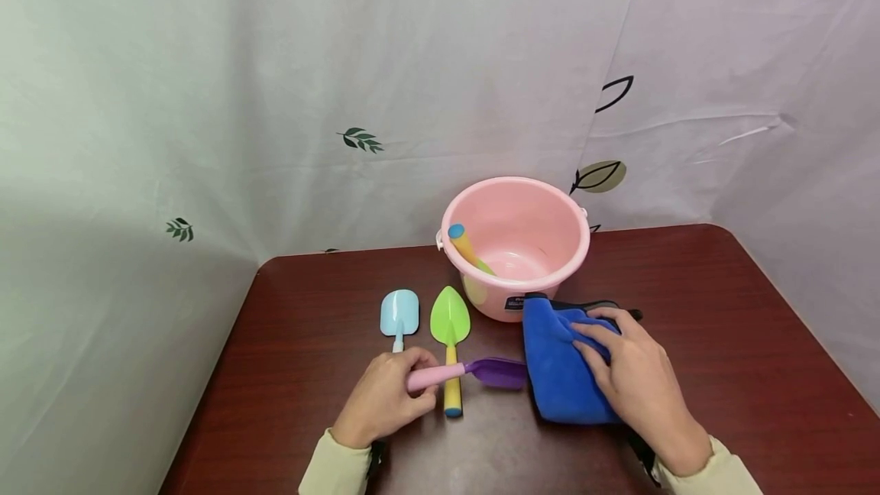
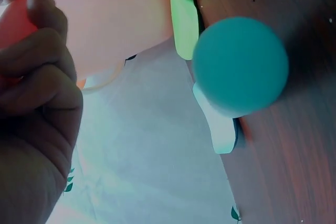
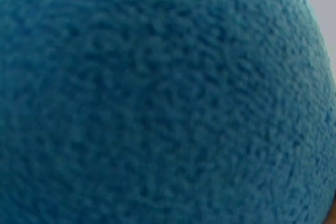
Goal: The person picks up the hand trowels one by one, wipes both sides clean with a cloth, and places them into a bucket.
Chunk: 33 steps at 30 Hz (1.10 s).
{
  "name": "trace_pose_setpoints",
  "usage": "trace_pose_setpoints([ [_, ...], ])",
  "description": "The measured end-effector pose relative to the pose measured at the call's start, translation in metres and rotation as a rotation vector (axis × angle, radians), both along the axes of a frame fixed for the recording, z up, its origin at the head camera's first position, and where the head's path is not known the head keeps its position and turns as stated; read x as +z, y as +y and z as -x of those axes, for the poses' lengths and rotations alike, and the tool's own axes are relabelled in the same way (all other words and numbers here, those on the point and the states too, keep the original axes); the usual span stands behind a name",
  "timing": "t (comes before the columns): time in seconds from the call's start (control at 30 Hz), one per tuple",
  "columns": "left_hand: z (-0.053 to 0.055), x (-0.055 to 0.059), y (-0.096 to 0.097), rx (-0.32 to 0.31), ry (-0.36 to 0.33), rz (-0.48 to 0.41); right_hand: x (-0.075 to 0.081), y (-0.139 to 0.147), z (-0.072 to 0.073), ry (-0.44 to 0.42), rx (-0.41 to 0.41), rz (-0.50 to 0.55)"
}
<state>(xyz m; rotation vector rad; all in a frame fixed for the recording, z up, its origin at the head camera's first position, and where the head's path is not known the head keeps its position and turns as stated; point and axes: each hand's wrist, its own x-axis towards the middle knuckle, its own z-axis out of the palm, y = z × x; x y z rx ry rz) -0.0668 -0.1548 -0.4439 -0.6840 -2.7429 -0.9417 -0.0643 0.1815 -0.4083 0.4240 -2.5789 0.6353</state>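
Note:
My left hand (image 1: 388, 396) grips a toy shovel by its pink handle. The shovel's purple blade (image 1: 498, 373) points right, its tip at the edge of a blue cloth (image 1: 564, 384). My right hand (image 1: 639, 373) holds that cloth, fingers bent into its folds. Blue fabric (image 3: 157, 103) fills nearly all of the right wrist view. Under the held shovel's handle lies a green trowel (image 1: 450, 317) with a yellow handle. A light blue shovel (image 1: 399, 312) lies left of it, its lower handle hidden by my left hand.
A pink bucket (image 1: 516, 188) stands at the back of the table, behind the cloth. Leaning inside it is a tool with an orange handle (image 1: 464, 244). A black strap (image 1: 584, 305) shows between bucket and cloth. A patterned white curtain (image 1: 426, 82) surrounds the brown tabletop (image 1: 275, 380).

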Motion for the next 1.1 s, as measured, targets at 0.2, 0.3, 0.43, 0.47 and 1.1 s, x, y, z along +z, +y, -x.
trace_pose_setpoints([
  [0.2,-0.001,-0.002,0.001,-0.015,0.017,-0.052,0.002,-0.003,-0.002,-0.009,0.010,0.018],
  [0.3,-0.001,-0.002,0.001,-0.036,0.012,-0.058,0.002,-0.006,-0.002,-0.017,0.018,0.027],
  [0.43,-0.001,-0.002,0.001,-0.075,-0.007,-0.034,0.002,-0.009,-0.003,-0.021,0.032,0.043],
  [0.47,-0.001,-0.002,0.001,-0.086,-0.003,-0.026,0.002,-0.010,-0.003,-0.020,0.036,0.047],
  [1.1,0.001,-0.013,0.004,-0.137,0.132,-0.052,-0.001,-0.043,0.000,-0.009,0.166,0.038],
])
